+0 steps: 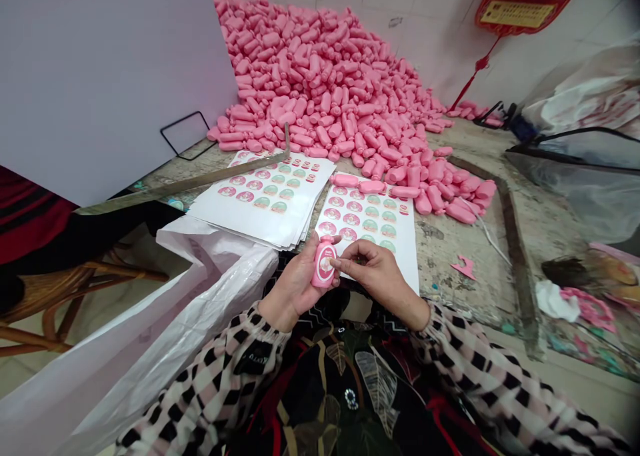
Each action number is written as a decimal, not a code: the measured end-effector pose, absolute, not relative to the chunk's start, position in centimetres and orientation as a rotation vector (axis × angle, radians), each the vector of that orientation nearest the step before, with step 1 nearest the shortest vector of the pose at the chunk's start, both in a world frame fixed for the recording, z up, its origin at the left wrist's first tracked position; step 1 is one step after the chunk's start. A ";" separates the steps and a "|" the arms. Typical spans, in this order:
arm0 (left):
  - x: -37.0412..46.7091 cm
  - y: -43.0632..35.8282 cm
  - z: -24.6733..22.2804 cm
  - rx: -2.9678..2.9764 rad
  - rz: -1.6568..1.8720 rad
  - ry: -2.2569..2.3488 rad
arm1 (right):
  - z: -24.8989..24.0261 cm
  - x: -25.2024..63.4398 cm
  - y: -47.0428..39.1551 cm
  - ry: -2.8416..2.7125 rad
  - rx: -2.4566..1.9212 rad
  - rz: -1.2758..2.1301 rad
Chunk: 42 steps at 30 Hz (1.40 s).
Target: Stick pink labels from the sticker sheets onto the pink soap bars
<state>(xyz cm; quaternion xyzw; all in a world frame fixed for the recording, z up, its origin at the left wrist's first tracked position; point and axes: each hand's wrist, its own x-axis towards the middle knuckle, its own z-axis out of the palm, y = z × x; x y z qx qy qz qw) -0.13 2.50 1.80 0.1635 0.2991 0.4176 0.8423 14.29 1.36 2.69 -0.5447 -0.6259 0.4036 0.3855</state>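
Observation:
My left hand is closed around a small pink plastic bottle, which stands upright with its neck pointing away from me. An oval pink-and-white label sticker lies on the front of this bottle. With thumb and forefinger brought together, my right hand touches the sticker's right side; the exact hold is hard to make out. Just beyond my hands lies a sheet of pink and green stickers, with several pink bottles resting on its far edge.
A big heap of pink bottles rises against the wall. A stack of sticker sheets lies at left under a bent metal strip. A white woven sack hangs at the table's front edge. Another strip borders the right side.

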 end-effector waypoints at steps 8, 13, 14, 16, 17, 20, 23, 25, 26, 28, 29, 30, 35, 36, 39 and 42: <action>0.0 2.6 1.7 0.353 0.888 0.641 | 2.1 14.4 1.4 -1.664 -1.426 0.946; 0.1 2.5 1.7 0.379 0.899 0.658 | 1.7 14.4 1.5 -1.703 -1.449 0.870; 0.1 2.4 1.7 0.394 0.900 0.664 | 1.7 14.4 1.4 -1.720 -1.460 0.846; 0.0 2.2 1.7 0.452 0.890 0.673 | 1.9 14.6 1.3 -1.779 -1.483 0.793; -0.1 2.1 1.7 0.498 0.878 0.675 | 2.1 14.7 1.2 -1.825 -1.490 0.760; -0.6 1.8 1.5 0.637 0.814 0.684 | 2.9 15.0 0.5 -2.018 -1.511 0.605; -1.0 1.5 1.3 0.680 0.739 0.692 | 3.4 15.4 -0.2 -2.208 -1.563 0.377; -1.3 1.3 1.2 0.680 0.697 0.691 | 3.4 15.9 -0.5 -2.236 -1.614 0.302; -1.4 1.2 1.1 0.684 0.678 0.692 | 3.3 16.2 -0.5 -2.201 -1.650 0.329; -1.5 1.0 1.1 0.702 0.646 0.695 | 3.0 16.8 -0.3 -2.027 -1.723 0.531; -1.4 0.9 1.1 0.714 0.634 0.698 | 2.8 17.0 -0.3 -1.905 -1.731 0.691; -1.1 0.7 1.1 0.726 0.621 0.701 | 2.5 17.0 -0.2 -1.773 -1.707 0.875; 1.3 -0.1 1.0 0.814 0.540 0.692 | 1.1 15.9 -1.4 -1.105 -1.325 1.635; 1.9 -0.3 1.0 0.829 0.534 0.692 | 0.9 15.7 -1.8 -1.004 -1.274 1.699; 3.3 -0.8 0.7 0.883 0.497 0.684 | 0.9 15.5 -2.9 -0.872 -1.183 1.785; 4.1 -1.4 0.6 0.994 0.414 0.628 | 1.8 17.1 -3.8 -0.814 -1.225 1.668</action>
